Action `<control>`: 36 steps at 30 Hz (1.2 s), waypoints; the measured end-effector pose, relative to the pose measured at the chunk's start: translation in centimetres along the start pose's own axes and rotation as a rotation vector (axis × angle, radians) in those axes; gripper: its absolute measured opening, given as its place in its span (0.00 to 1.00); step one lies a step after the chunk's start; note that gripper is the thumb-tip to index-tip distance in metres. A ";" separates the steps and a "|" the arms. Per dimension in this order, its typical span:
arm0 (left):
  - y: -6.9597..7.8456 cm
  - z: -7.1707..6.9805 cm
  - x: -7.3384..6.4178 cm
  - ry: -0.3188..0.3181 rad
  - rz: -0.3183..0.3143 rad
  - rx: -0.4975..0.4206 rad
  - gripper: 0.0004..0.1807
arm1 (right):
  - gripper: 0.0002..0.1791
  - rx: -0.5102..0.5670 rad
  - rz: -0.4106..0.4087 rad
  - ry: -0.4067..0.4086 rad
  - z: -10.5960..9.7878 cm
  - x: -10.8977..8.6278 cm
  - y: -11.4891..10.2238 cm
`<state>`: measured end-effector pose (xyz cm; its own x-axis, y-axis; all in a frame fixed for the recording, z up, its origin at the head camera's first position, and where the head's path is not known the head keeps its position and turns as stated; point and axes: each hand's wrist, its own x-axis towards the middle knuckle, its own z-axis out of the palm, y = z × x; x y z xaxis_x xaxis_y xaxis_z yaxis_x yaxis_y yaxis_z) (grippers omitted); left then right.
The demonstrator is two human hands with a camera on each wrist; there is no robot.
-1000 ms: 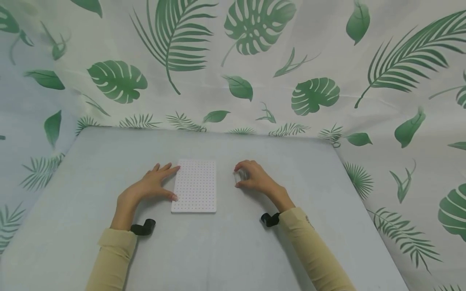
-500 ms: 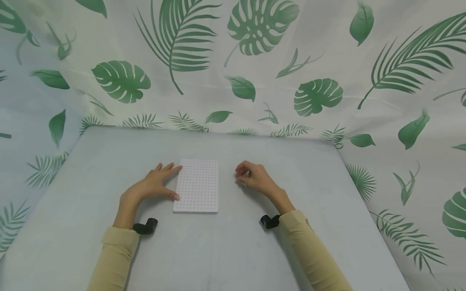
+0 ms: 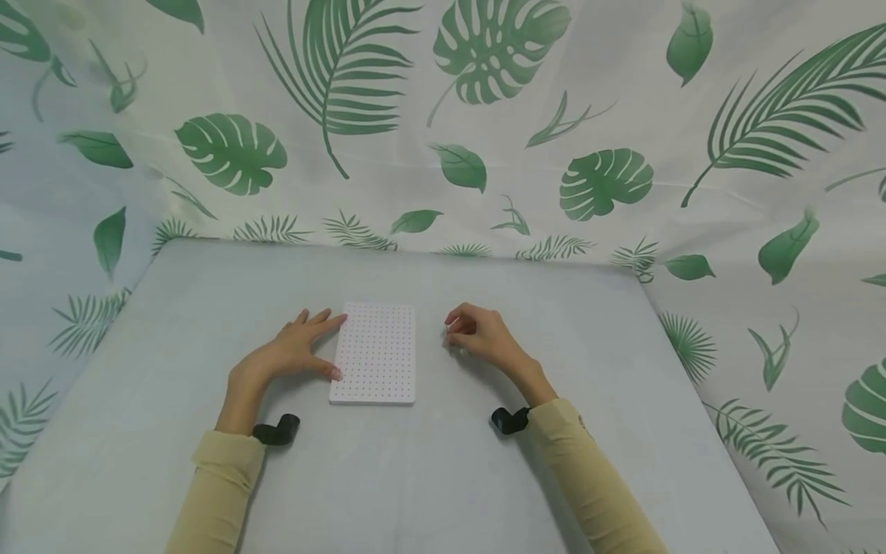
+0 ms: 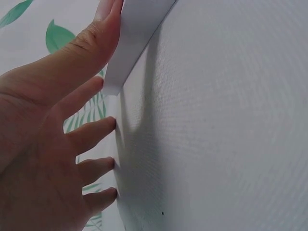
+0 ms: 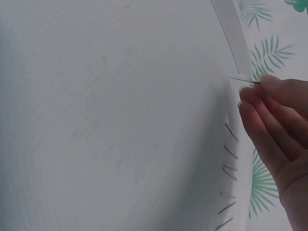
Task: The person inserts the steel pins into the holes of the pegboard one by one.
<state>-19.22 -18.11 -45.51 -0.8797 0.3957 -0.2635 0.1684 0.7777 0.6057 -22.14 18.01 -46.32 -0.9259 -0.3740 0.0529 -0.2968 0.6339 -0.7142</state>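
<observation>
A white board (image 3: 374, 354) with rows of small holes lies flat on the table. My left hand (image 3: 294, 350) rests at its left side, fingers spread and straight. Its thumb and index fingertip touch the board's left edge, while the other fingertips reach the tabletop in the left wrist view. To the right of the board, my right hand (image 3: 487, 335) pinches a thin metal pin (image 5: 244, 80) between thumb and fingertips, its point sticking out toward the board. Several similar loose pins (image 5: 232, 131) lie in a row on the table beneath that hand.
The pale table (image 3: 443, 477) runs back to a hanging cloth (image 3: 388, 177) printed with green leaves. Black camera mounts (image 3: 278, 431) sit at both wrists, just above the tabletop.
A second ago my right fingers were spread around a shiny, clear-looking thing; now they have closed together in a pinch. My left hand and the board stay together as the view shifts slightly.
</observation>
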 end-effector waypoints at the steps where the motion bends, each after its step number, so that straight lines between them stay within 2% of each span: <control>1: 0.0 0.0 0.0 -0.001 0.001 -0.001 0.59 | 0.13 0.007 0.002 0.003 0.1 0.1 0.0; 22: -0.5 0.2 0.3 0.015 0.008 0.022 0.59 | 0.10 0.114 0.000 0.027 0.9 1.8 -1.2; 36: -0.5 0.2 0.2 0.015 0.003 0.005 0.59 | 0.11 0.172 -0.014 0.021 1.6 3.1 -2.1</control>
<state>-19.45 -18.36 -46.01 -0.8857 0.3909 -0.2506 0.1732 0.7789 0.6028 -24.01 14.44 -45.71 -0.9272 -0.3666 0.0768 -0.2669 0.5030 -0.8220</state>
